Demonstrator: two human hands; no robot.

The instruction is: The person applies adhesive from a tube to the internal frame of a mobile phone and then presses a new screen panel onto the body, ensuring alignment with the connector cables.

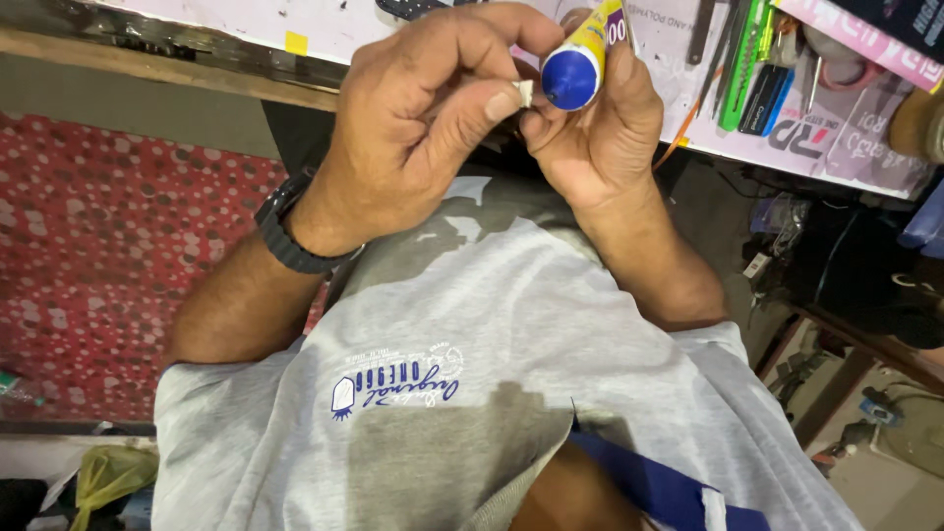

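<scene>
My grey shirt fills the near part of the view, with a small blue print on the chest, and both my forearms rise from it toward the desk. A black watch sits on my left wrist, just below the tube and well to its left.

My left hand is curled, its thumb and fingers pinching a small white piece that lies just to the left of the tube's blue cap. My right hand is closed around the tube, a yellow body with a round blue cap pointing at me; the tube stands tilted between my fingers, held up above my chest at the desk's edge.

Left of the tube, lower down, a red dotted mat covers the floor. Right of the tube, on the desk, lie a green tool and a dark flat case just beside it. Beyond the tube the desk carries printed sheets, with a small yellow square well to the left.
</scene>
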